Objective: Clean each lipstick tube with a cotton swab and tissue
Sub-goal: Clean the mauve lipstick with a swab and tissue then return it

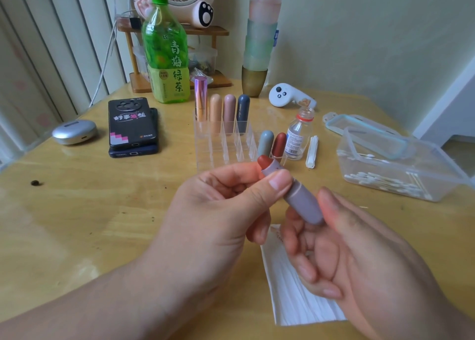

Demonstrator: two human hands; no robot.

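Note:
An uncapped lipstick tube (303,203) with a grey-mauve body and a red-brown bullet is held between both hands above the table. My left hand (216,211) pinches its upper collar with thumb and fingers. My right hand (344,252) grips its base between thumb and fingers. A white tissue (295,296) lies on the table under my right hand. Several capped lipsticks (226,108) stand in the back row of a clear acrylic organizer (221,147); a grey one (266,143) and a red-brown one (279,144) stand at its right. A clear box of cotton swabs (395,175) sits at the right.
A small glass bottle (299,134) and a white wrapped stick (312,152) stand right of the organizer. Two stacked phones (132,125), a silver earbud case (74,131), a green tea bottle (165,54), a white controller (288,95), the box lid (365,131) and stacked cups (259,44) fill the back.

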